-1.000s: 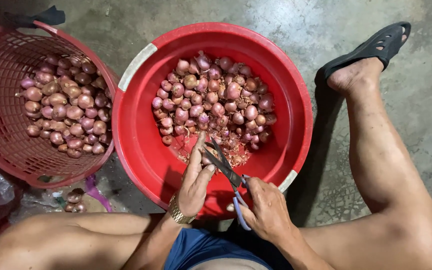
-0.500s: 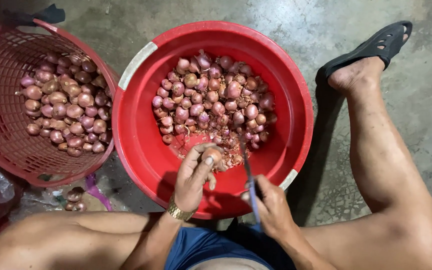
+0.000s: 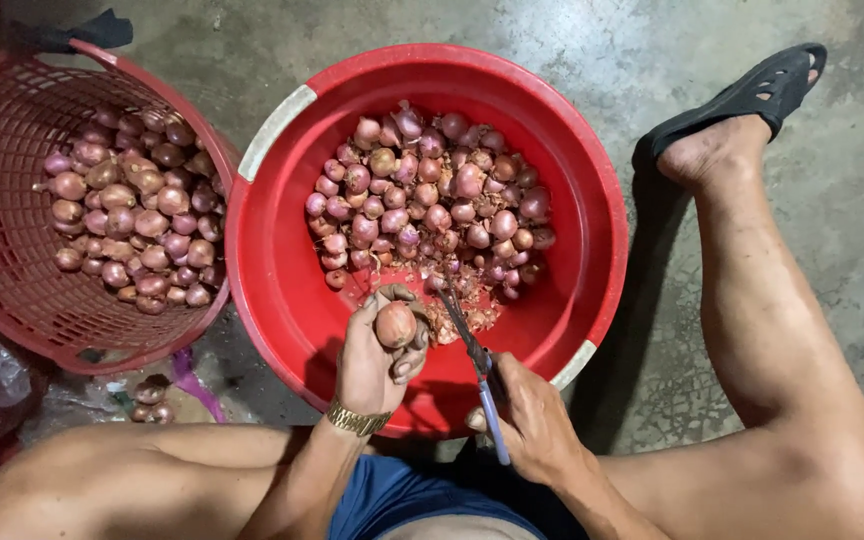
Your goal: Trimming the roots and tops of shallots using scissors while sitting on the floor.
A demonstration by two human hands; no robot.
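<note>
Left hand (image 3: 377, 360) holds one small round pinkish-brown shallot (image 3: 396, 324) over the near inner wall of the large round red plastic basin (image 3: 272, 290); its fingers (image 3: 410, 365) are curled round the bulb, pinching it between thumb and fingertips. Right hand (image 3: 532, 430) grips blue-handled steel scissors (image 3: 474, 355), fingers wrapped tight on the handles; blades point toward the shallot, tips just beside it, and appear nearly closed.

The basin stands on the grey concrete floor (image 3: 852, 200) between the person's legs. A heap of loose shallots (image 3: 432, 200) fills its far half; papery trimmings (image 3: 457, 315) lie near the blades. A red plastic mesh basket (image 3: 2, 230) at the left edge, touching the basin, carries further shallots. Black sandal (image 3: 752, 95) on the right foot.

Judgement: trimming is best done with the bulb's end turned clear of the fingertips, thumb kept behind the cut line, cutting only the root or top tuft over the basin.
</note>
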